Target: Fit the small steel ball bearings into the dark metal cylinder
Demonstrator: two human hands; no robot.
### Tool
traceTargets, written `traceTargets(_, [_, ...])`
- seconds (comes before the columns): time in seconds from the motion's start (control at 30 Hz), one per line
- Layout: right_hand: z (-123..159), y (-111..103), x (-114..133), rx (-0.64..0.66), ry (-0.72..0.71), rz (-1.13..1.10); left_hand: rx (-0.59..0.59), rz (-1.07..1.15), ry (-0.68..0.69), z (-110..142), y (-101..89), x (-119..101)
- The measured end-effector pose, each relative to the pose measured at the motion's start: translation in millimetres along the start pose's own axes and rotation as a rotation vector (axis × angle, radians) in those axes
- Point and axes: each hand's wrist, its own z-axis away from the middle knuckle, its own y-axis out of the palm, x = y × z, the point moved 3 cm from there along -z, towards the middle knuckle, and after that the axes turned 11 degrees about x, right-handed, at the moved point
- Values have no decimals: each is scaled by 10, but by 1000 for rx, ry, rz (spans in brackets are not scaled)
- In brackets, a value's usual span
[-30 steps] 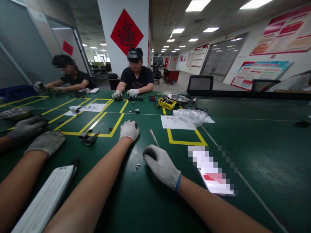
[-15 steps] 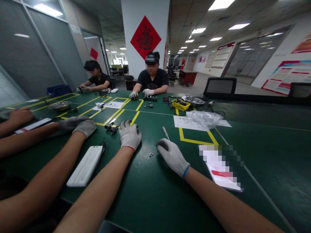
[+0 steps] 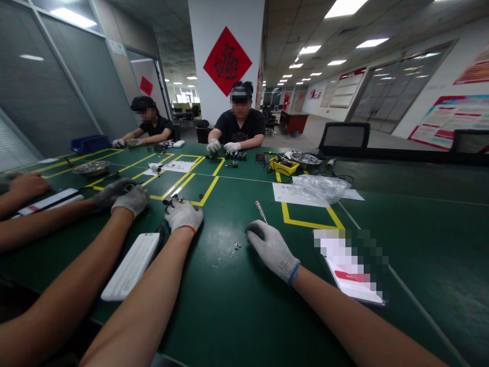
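Observation:
My left hand [image 3: 184,215], in a white knit glove with a red cuff edge, reaches over dark cylindrical metal parts [image 3: 168,201]. Its fingers are apart, and whether they touch a part cannot be made out. My right hand [image 3: 272,248], gloved with a blue cuff edge, rests on the green table [image 3: 229,316] with curled fingers. A screwdriver [image 3: 260,210] with a ribbed, shiny handle lies just beyond its knuckles; the shaft runs out of sight behind the hand. Between my hands sit several small ring-shaped metal pieces [image 3: 237,245]. A small dark round piece [image 3: 201,197] lies beyond my left hand.
At my left, a co-worker's gloved hands [image 3: 130,199] hold a ring-like part. A white phone-like case [image 3: 132,265] lies beside my left forearm. A tablet or phone [image 3: 353,270] is at right. Further off are clear plastic bags [image 3: 321,188], a yellow tray [image 3: 284,165] and two seated people.
My left hand has moved left over the metal parts, uncovering a small dark round piece. My right hand has stayed put. The neighbour's hands now show a ring-like part.

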Motion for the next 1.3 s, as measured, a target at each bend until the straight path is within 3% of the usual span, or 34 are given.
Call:
traceTargets(0.33, [-3,10,-12,6,6,-20,54,-105,134,122,-165,-43])
traceTargets(0.43, [-4,8,-27,-2,12,-34,-5,-78,209,152,-263,-95])
traceTargets(0.6, [6,20,-25,-20,29,-88,-265,300,483,342,-454,-254])
traceTargets(0.73, [21,23,3,-98,35,-118,-203,576,839,678,-419,-471])
traceTargets(0.8, [25,23,7,-134,9,-130,-131,617,1051,894,-372,-592])
traceTargets(0.87, [24,34,6,-105,-48,-133,-108,645,1163,1075,-344,-669])
traceTargets(1.03, [35,86,10,55,-117,-4,-139,535,1237,1229,-310,-709])
traceTargets(1.3, [62,71,49,41,-135,20,-197,405,1263,1159,-248,-689])
